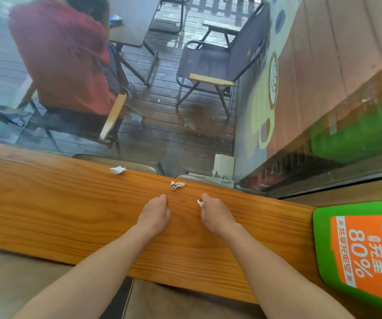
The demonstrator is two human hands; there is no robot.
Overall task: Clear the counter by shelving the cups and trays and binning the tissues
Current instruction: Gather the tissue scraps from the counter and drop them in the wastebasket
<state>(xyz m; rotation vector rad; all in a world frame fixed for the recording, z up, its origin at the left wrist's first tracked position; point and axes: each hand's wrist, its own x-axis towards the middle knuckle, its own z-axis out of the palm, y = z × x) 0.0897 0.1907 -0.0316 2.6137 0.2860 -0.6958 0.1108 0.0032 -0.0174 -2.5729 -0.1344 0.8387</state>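
A long wooden counter point(47, 203) runs across the view against a window. Two crumpled white tissues lie near its far edge: one tissue point(117, 170) to the left, and a second tissue with dark print point(176, 185) just beyond my hands. My right hand point(215, 214) is closed on a small white tissue scrap point(200, 203) that pokes out at the fingertips. My left hand point(155, 215) rests on the counter with its fingers curled, a short way below the printed tissue, and nothing shows in it. No cups or trays are in view.
A green and orange power-bank kiosk point(360, 252) stands at the counter's right end. Behind the glass, a person in a red top sits on a folding chair point(70, 65), with another folding chair point(215, 70) beside. A stool seat point(185, 302) sits under the counter's near edge.
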